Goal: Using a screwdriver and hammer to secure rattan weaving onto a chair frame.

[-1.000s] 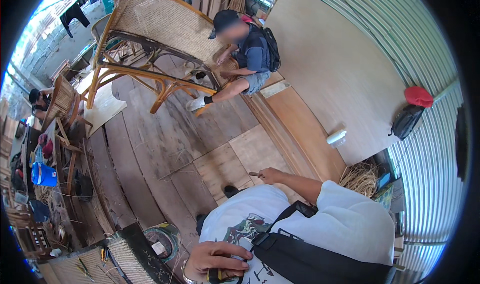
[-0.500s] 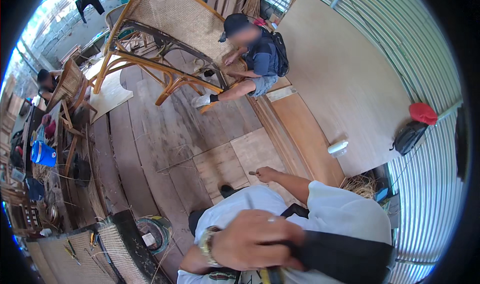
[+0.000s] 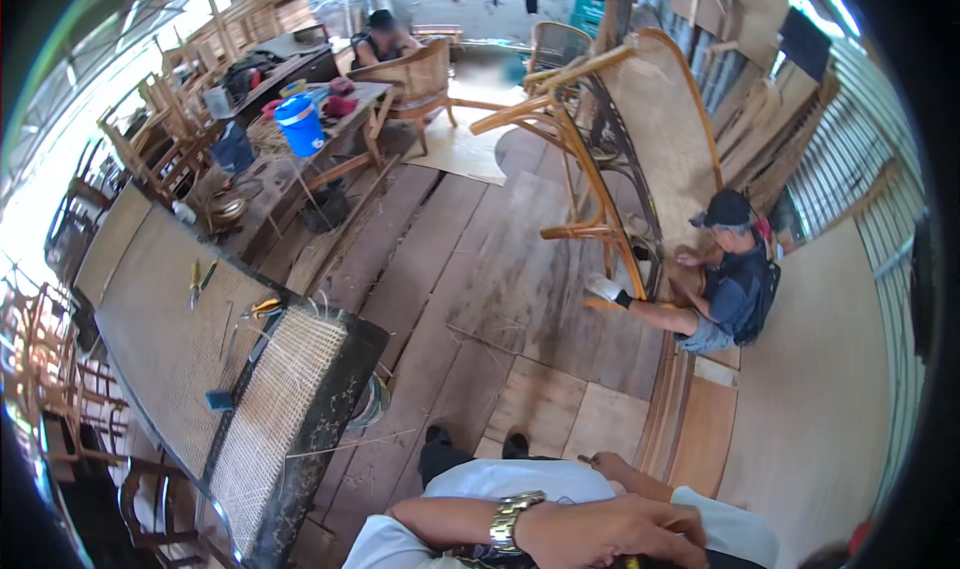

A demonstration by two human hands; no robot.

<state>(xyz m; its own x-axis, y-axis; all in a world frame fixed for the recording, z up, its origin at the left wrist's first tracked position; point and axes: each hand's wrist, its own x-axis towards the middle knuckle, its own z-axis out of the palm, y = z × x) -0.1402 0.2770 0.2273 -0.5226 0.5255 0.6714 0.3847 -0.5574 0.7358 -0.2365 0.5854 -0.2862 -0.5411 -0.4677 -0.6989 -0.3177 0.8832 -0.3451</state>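
Workshop floor (image 3: 430,269) of brown planks stretches ahead from the wearer's black shoes (image 3: 515,446), making a walkway between a broad cane panel (image 3: 275,394) on the left and a large rattan piece (image 3: 660,119) on the right. Its angled legs reach into that walkway; the panel's dark end edge borders the other side. Corrugated metal wall (image 3: 850,139) closes off the right. A co-worker in a dark cap (image 3: 735,279) sits against the rattan piece's near end; another person (image 3: 385,44) is behind a chair at the far end.

On the panel, whose length slants from upper left toward the wearer, orange-handled pliers (image 3: 265,308) lie near its far right corner, and a blue block (image 3: 219,400) sits nearer the middle. A blue bucket (image 3: 300,126) stands by the right edge of a cluttered table (image 3: 350,119) beyond.

At the lower edge, the watch-wearing left hand (image 3: 622,532) crosses the body, fingers curled over a yellow item (image 3: 632,563), grasping it; mostly hidden, its direction and long axis cannot be told. Just beyond, the right hand (image 3: 607,462) points leftward; whether its fingers grip anything is unclear.
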